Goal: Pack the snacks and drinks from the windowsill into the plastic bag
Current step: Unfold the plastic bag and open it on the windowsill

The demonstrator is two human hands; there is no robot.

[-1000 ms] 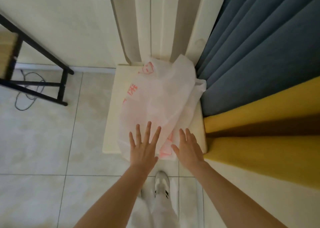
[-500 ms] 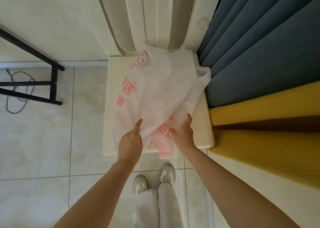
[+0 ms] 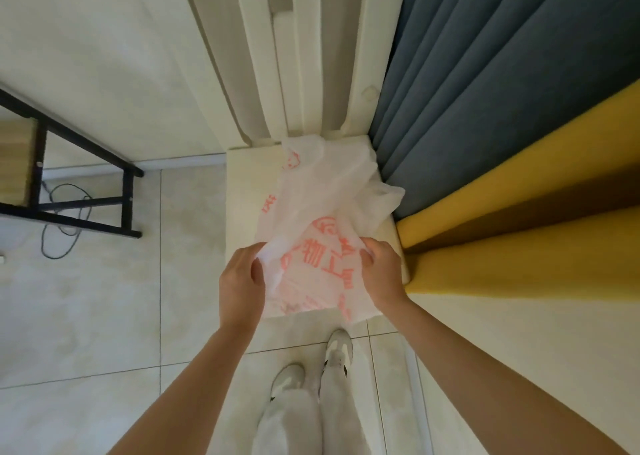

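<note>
Both hands' grip (image 3: 242,278) (image 3: 381,274) on crumpled plastic bag (image 3: 322,212) atop cream ledge (image 3: 242,191)

A domestic room, most likely a living space in a home. Evidence: pale glossy floor tiles (image 3: 104,298) with thin grout lines; heavy floor-length curtains in blue-grey fabric (image 3: 502,84) and mustard-yellow fabric (image 3: 536,246); a cream-painted low ledge (image 3: 242,212) at the foot of a cream window frame (image 3: 294,56); a black metal furniture frame (image 3: 83,184) with a light wooden panel (image 3: 15,163); a loose dark cable (image 3: 60,233) lying on the tiles.
</note>
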